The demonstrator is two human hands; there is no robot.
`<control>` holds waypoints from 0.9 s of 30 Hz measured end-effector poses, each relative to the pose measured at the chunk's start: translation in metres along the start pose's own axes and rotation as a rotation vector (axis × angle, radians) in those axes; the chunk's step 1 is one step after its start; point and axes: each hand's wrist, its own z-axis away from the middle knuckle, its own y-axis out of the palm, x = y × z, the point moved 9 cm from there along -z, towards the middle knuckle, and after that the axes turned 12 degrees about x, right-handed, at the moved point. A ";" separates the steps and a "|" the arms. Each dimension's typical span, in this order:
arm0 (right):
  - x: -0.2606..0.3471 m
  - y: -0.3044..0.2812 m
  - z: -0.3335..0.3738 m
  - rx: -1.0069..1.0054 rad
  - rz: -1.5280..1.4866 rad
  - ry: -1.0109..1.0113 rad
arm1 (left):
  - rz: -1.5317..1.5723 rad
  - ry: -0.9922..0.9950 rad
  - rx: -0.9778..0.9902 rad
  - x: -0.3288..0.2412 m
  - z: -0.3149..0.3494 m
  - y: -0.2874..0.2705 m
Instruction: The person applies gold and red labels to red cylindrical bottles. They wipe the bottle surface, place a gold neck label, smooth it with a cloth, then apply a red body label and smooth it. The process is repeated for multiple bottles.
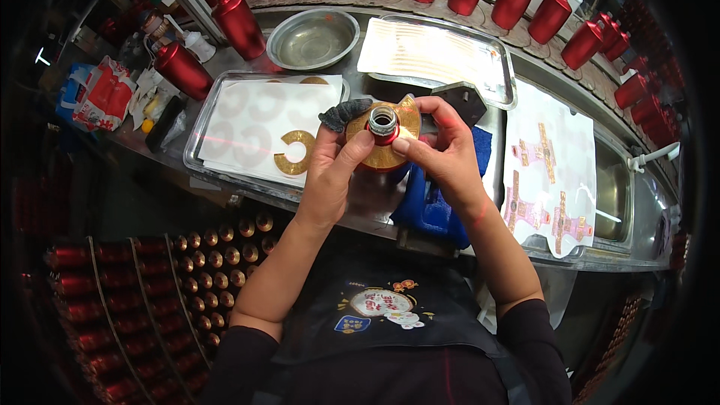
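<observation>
Both hands hold a red bottle (382, 151) above the tabletop (360, 206) edge — left hand (330, 172) and right hand (442, 154) grip closed on its gold collar label (394, 142), apparently pressing it around the neck. Another gold label (295, 152) lies on the tray (196, 131) just left.

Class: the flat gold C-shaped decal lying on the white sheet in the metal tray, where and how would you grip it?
Probably pinch the gold C-shaped decal at its outer curve, coming from above: it lies flat on the white sheet, and its open gap faces right.
</observation>
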 end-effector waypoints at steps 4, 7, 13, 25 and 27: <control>-0.004 0.000 0.000 -0.001 -0.019 0.023 | 0.032 -0.006 0.029 0.003 0.000 -0.001; -0.003 -0.002 0.001 -0.012 0.004 0.029 | 0.000 0.014 0.032 0.001 0.000 -0.001; -0.005 -0.002 0.004 0.007 0.042 0.064 | -0.039 0.026 0.063 0.001 0.000 0.004; -0.004 0.000 0.005 -0.013 0.007 -0.003 | -0.723 0.368 -0.149 -0.014 0.034 0.006; -0.003 0.003 0.005 0.011 -0.049 -0.042 | -0.719 0.409 -0.139 -0.011 0.037 0.011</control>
